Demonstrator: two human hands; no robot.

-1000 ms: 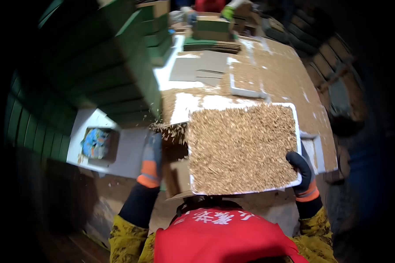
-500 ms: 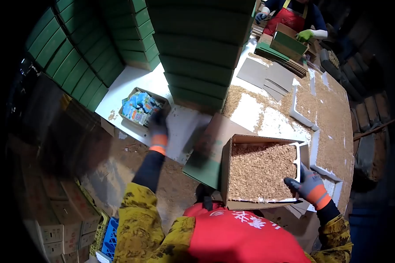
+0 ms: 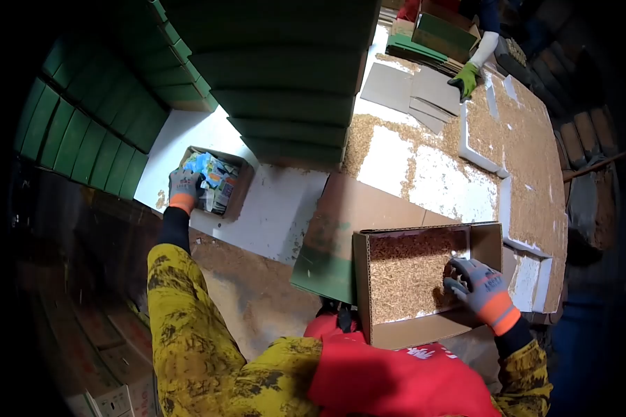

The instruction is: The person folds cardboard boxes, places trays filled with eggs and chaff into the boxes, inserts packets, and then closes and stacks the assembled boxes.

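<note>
My left hand, in a grey glove with an orange cuff, is at the left edge of a small cardboard box holding blue and white packets. Its fingertips are hidden among the packets. My right hand, gloved alike, is inside the right part of an open cardboard carton, its fingers curled over the tray of brown shavings that lies low in the carton. What those fingers hold, if anything, is hidden. A flattened green and brown carton lies left of the open one.
Tall stacks of green boxes stand behind the small box. Shavings cover white trays at the right. Grey cardboard sheets lie farther back, where a co-worker's green-gloved hand reaches. Cartons are stacked low at the left.
The shavings tray has gone down into the carton. My left hand has moved left to the packet box. My right hand has shifted inside the carton. The co-worker's green-gloved hand has reached forward.
</note>
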